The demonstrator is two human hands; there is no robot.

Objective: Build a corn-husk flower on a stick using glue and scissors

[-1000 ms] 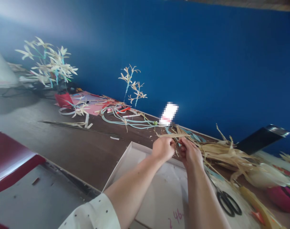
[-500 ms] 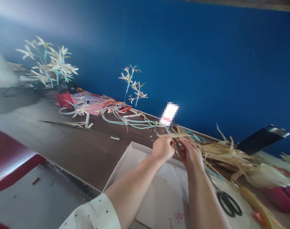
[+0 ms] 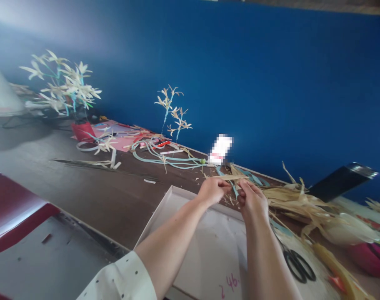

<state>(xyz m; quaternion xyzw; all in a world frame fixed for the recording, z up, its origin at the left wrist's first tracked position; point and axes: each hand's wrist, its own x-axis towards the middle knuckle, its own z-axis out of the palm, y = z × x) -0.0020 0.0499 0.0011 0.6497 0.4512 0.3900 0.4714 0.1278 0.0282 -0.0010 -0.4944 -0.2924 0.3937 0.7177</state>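
Observation:
My left hand (image 3: 213, 191) is closed in a pinch just above the far edge of a shallow white box lid (image 3: 205, 237). Whatever sits between its fingertips is too small to make out. My right hand (image 3: 252, 198) faces it, thumb and fingers pinched at the end of a tan dried husk strip (image 3: 230, 177) that spans the space behind both hands. A light-blue strip (image 3: 234, 191) shows between the hands. Beyond my right hand lies a heap of dried husks (image 3: 290, 204). Black-handled scissors (image 3: 299, 266) rest beside my right forearm.
Along the blue wall stand husk flowers on stems (image 3: 173, 110) and a fuller bunch in a red pot (image 3: 83, 131). Coiled pale-blue tubing (image 3: 152, 158) lies on the brown table (image 3: 127, 200). A dark cylinder (image 3: 343, 181) leans at right, near a pink object (image 3: 368, 259).
My hands have moved slightly apart, and more of the light-blue strip shows between them. My right fingers have lifted and bent. The view has shifted slightly; the table's other things look the same.

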